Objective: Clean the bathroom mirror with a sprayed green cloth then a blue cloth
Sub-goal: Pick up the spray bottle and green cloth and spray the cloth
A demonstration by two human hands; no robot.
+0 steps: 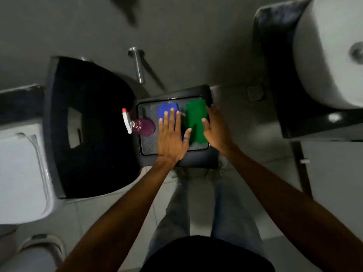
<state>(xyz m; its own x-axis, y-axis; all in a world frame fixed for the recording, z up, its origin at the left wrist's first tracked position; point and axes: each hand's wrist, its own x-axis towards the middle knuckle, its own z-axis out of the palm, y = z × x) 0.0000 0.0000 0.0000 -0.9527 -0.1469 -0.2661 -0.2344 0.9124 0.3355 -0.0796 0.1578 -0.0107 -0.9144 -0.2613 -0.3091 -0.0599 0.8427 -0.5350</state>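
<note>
A folded green cloth (196, 120) lies on the right side of a dark tray (145, 148), with a folded blue cloth (167, 110) to its left. A spray bottle (140, 125) of purple liquid with a white and red trigger lies on the tray's left end. My left hand (171, 136) rests flat, fingers spread, over the blue cloth, its thumb touching the green cloth. My right hand (216, 128) sits at the green cloth's right edge, thumb on top of it. Whether it grips the cloth is unclear. The mirror is not in view.
The tray sits on a small dark stool (198, 161). A black bin (88, 124) stands to the left, with a white toilet (21, 173) beyond it. A white basin (330, 55) on a dark counter is at the upper right. A floor drain (255, 92) lies behind the stool.
</note>
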